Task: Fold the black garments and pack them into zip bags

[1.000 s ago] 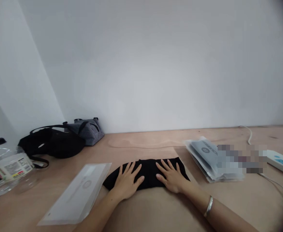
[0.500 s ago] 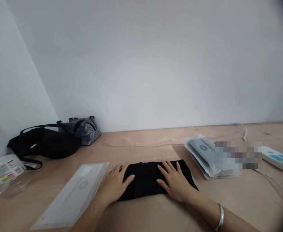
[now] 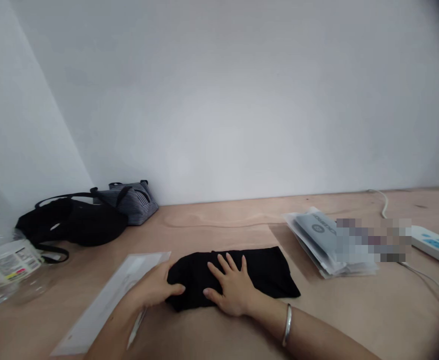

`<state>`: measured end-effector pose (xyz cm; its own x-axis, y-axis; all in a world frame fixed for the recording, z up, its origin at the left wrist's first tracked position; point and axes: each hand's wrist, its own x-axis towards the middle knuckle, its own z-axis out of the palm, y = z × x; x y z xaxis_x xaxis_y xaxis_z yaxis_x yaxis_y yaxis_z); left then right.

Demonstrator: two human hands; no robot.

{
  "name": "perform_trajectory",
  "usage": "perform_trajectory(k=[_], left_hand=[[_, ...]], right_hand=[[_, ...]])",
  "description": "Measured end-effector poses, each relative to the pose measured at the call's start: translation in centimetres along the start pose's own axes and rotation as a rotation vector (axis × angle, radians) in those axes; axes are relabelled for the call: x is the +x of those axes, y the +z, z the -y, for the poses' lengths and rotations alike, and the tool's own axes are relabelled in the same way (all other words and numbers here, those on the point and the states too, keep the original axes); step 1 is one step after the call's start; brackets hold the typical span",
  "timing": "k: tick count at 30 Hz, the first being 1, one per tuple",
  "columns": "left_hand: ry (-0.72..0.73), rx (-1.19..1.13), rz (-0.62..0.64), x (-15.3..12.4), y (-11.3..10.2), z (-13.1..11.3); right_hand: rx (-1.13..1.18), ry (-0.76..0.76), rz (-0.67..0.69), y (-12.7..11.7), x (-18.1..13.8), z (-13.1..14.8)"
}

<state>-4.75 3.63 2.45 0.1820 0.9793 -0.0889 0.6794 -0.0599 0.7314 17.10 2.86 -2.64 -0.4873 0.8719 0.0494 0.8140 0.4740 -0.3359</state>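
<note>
The folded black cloth (image 3: 259, 270) lay flat on the wooden table (image 3: 219, 222), between a translucent plastic sleeve (image 3: 110, 295) and a stack of plastic-wrapped packets (image 3: 313, 232). My right hand (image 3: 231, 289) pressed on it, fingers spread. My left hand (image 3: 155, 285) sat at its left edge, fingers together; I couldn't tell whether it gripped. A black bag (image 3: 77, 222) and a striped bag (image 3: 133, 202) stood well beyond.

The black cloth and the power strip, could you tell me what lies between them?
The head view shows a stack of plastic packets, partly blurred, between the cloth and the power strip.
</note>
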Motion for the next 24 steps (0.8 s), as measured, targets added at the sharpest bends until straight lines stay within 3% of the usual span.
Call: perform_trajectory(k=[5, 7, 9, 13, 17, 20, 24], left_hand=[[0.081, -0.163, -0.412, 1.2, 2.5, -1.1], [0.157, -0.298, -0.510, 1.5, 4.3, -1.7], [0.222, -0.426, -0.527, 1.4, 6.0, -2.2], [0.315, -0.403, -0.476, 0.9, 8.3, -2.8], [0.577, -0.054, -0.423, 0.3, 9.2, -3.3], [0.709, 0.198, -0.243, 0.2, 9.6, -3.8], [0.712, 0.424, 0.050, 0.0, 9.5, -4.3]], right_hand=[[0.025, 0.010, 0.017, -0.2, 0.2, 0.4], [0.078, 0.001, 0.045, -0.6, 0.1, 0.1], [0.174, -0.021, 0.021, -1.4, -0.1, -0.7], [0.282, 0.000, -0.228, -3.8, -1.5, -3.7], [0.076, 0.303, -0.377, -5.9, -3.5, -7.1], [0.015, 0.497, -0.350, -6.2, -4.3, -9.0], [0.155, 0.576, -0.276, -5.7, -4.5, -10.2]])
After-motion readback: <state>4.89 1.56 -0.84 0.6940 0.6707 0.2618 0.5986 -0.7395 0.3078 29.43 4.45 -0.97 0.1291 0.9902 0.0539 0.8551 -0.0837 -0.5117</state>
